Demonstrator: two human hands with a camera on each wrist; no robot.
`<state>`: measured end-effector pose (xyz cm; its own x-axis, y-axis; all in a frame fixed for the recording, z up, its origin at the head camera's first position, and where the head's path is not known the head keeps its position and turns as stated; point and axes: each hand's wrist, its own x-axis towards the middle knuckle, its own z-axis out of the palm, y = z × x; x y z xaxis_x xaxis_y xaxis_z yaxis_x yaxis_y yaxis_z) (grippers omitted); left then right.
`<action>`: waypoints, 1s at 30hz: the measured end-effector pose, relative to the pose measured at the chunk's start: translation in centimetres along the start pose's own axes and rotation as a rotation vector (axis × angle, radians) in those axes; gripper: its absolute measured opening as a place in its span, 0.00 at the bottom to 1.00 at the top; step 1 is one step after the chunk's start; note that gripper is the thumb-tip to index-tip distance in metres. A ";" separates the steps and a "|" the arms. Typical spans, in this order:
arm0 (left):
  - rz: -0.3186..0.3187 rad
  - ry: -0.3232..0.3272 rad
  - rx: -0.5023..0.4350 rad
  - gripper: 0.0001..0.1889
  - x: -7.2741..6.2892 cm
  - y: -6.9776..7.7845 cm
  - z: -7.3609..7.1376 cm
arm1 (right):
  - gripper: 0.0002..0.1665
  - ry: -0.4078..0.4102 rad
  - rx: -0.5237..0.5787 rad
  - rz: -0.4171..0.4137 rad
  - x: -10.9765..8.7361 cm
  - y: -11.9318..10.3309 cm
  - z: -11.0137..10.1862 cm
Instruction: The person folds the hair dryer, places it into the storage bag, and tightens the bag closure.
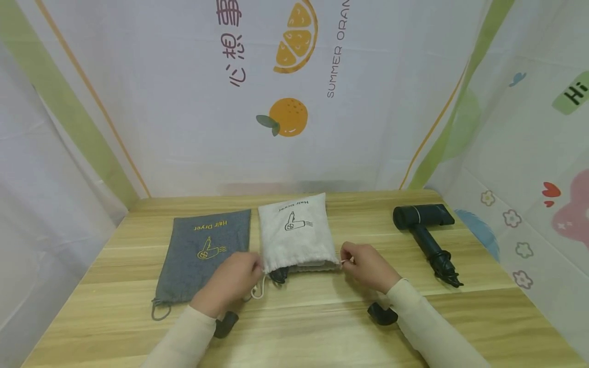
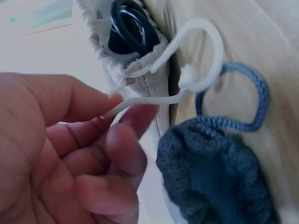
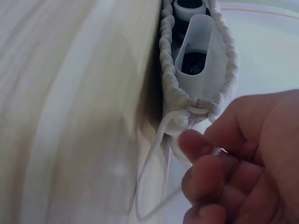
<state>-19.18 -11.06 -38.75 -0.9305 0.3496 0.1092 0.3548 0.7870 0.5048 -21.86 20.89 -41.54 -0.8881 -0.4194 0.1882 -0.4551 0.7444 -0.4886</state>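
Observation:
A light grey cloth drawstring bag (image 1: 298, 232), printed "Hair Dryer", lies on the table with its gathered mouth towards me. My left hand (image 1: 234, 278) is at the mouth's left corner, thumb and finger pinching the white drawstring (image 2: 154, 100). At the right corner my right hand (image 1: 368, 266) pinches the other white drawstring (image 3: 148, 179), which loops down from the bag. The mouth gapes. Inside it show a black cable (image 2: 128, 28) in the left wrist view and a pale plastic nozzle-shaped piece (image 3: 198, 35) in the right wrist view.
A dark grey "Hair Dryer" bag (image 1: 184, 260) lies flat just left of the light one, its cord loop (image 2: 264, 100) near my left hand. On the right lies a black hair dryer (image 1: 425, 217) with its cable bundled at the handle. A printed curtain (image 1: 193, 153) hangs behind the wooden table (image 1: 317, 332).

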 end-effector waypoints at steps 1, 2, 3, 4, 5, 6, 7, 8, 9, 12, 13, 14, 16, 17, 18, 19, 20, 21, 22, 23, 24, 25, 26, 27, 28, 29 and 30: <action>0.002 0.005 -0.008 0.13 0.0 0.0 0.0 | 0.12 0.003 0.002 0.001 0.0 0.1 0.0; 0.003 0.011 -0.008 0.12 0.1 -0.1 0.0 | 0.12 0.005 0.005 0.004 0.0 0.1 0.0; 0.004 0.017 -0.007 0.11 0.1 -0.1 0.0 | 0.11 0.004 0.010 0.010 0.0 0.1 0.0; 0.003 0.021 -0.008 0.10 0.1 -0.2 0.0 | 0.11 0.002 0.015 0.019 0.0 0.0 -0.1; 0.004 0.021 -0.005 0.09 0.2 -0.2 0.1 | 0.10 -0.001 0.017 0.028 -0.1 0.0 -0.1; 0.007 0.025 -0.003 0.09 0.2 -0.2 0.1 | 0.10 -0.005 0.018 0.034 -0.1 0.0 -0.2; 0.008 0.026 -0.008 0.08 0.3 -0.3 0.1 | 0.09 -0.007 0.017 0.039 -0.1 0.0 -0.3; 0.009 0.026 -0.016 0.08 0.3 -0.3 0.1 | 0.09 -0.011 0.017 0.043 -0.1 0.0 -0.4; 0.009 0.023 -0.028 0.07 0.3 -0.3 0.2 | 0.08 -0.015 0.013 0.048 -0.2 0.0 -0.4; 0.016 0.013 -0.078 0.05 0.3 -0.3 0.0 | 0.07 -0.024 0.001 0.053 -0.3 0.2 -0.6; 0.022 0.008 -0.098 0.05 0.3 -0.3 -0.1 | 0.07 -0.026 -0.001 0.053 -0.4 0.2 -0.7; 0.034 0.002 -0.113 0.05 0.3 -0.3 -0.1 | 0.07 -0.030 0.001 0.051 -0.4 0.3 -0.7; 0.058 -0.011 -0.139 0.04 0.3 -0.4 -0.3 | 0.07 -0.034 0.006 0.049 -0.6 0.5 -0.8; 0.072 -0.017 -0.147 0.04 0.3 -0.5 -0.3 | 0.07 -0.034 0.008 0.046 -0.6 0.6 -0.8; 0.085 -0.021 -0.153 0.04 0.4 -0.5 -0.3 | 0.06 -0.034 0.014 0.044 -0.6 0.6 -0.8; 0.099 -0.021 -0.154 0.04 0.4 -0.6 -0.2 | 0.06 -0.034 0.019 0.042 -0.7 0.6 -0.7; 0.107 -0.021 -0.153 0.04 0.5 -0.6 0.0 | 0.06 -0.033 0.022 0.038 -0.7 0.6 -0.7; 0.111 -0.020 -0.150 0.04 0.6 -0.7 0.2 | 0.06 -0.031 0.020 0.035 -0.6 0.6 -0.6; 0.112 -0.018 -0.146 0.04 0.7 -0.7 0.4 | 0.06 -0.029 0.021 0.030 -0.6 0.6 -0.6; 0.108 -0.017 -0.145 0.04 0.7 -0.6 0.6 | 0.06 -0.026 0.017 0.025 -0.6 0.5 -0.5; 0.103 -0.016 -0.145 0.04 0.8 -0.5 0.8 | 0.05 -0.023 0.008 0.021 -0.5 0.5 -0.4; 0.096 -0.011 -0.140 0.04 0.8 -0.4 1.1 | 0.06 -0.020 -0.008 0.017 -0.4 0.4 -0.3; 0.083 -0.011 -0.128 0.05 0.8 -0.3 1.3 | 0.07 -0.018 -0.020 0.011 -0.3 0.3 -0.2; 0.076 -0.008 -0.107 0.08 0.8 -0.2 1.5 | 0.09 -0.018 -0.035 0.008 -0.2 0.2 -0.1; 0.073 -0.005 -0.081 0.12 0.8 -0.1 1.7 | 0.11 -0.017 -0.046 0.003 -0.1 0.1 0.0; 0.070 -0.004 -0.055 0.17 0.7 0.0 1.8 | 0.13 -0.016 -0.062 -0.001 0.0 0.0 0.1; 0.068 -0.002 -0.019 0.21 0.7 0.1 2.0 | 0.15 -0.016 -0.073 -0.002 0.1 -0.1 0.2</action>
<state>-19.66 -9.71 -40.38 -0.9042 0.4027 0.1424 0.4154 0.7515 0.5125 -21.93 20.65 -41.68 -0.8864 -0.4285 0.1750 -0.4606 0.7792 -0.4250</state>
